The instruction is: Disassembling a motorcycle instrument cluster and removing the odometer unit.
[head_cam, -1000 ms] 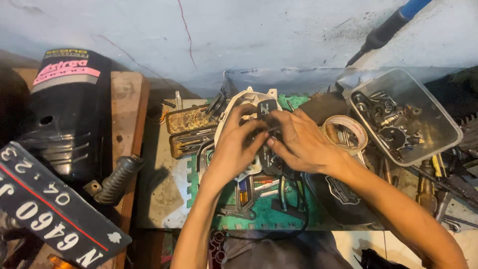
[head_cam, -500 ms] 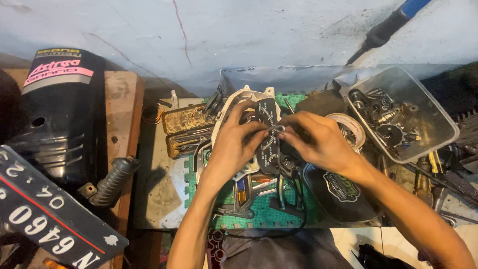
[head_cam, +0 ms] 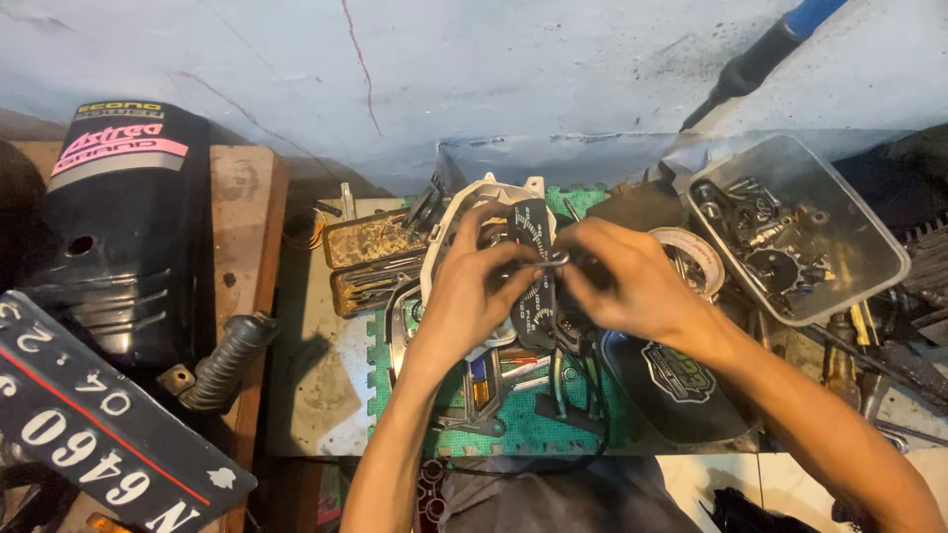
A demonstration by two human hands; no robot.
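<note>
Room: pale, stained plaster wall (head_cam: 494, 69) with a thin red crack running down it, behind a crowded low workbench.
Surface: green foam mat (head_cam: 513, 415) on a grey board, strewn with metal tools and dark wires.
Change: since half a second ago the two hands have stayed together over the gauge; the right hand has shifted a little toward the middle, and the view sits much as it did.
Left hand (head_cam: 464, 296): fingers curled round the white housing (head_cam: 464, 202) of the speedometer unit, thumb near a thin metal rod (head_cam: 548, 263).
Right hand (head_cam: 632, 281): fingers pinched together at that rod, over the black dial face (head_cam: 533, 237).
Gauge place: centre of the mat, tilted up, between both hands.
Containers: clear plastic tub (head_cam: 849, 247) of screws and small parts at right; roll of tape (head_cam: 691, 252) just beside the right hand; two rusty tins (head_cam: 370, 262) to the left.
Labelled things: black motorcycle side cover (head_cam: 118, 237) with a pink and yellow sticker at far left; black number plate (head_cam: 89, 424) with white characters and a red line, lower left; dark panel (head_cam: 681, 380) with a round badge under the right forearm.
</note>
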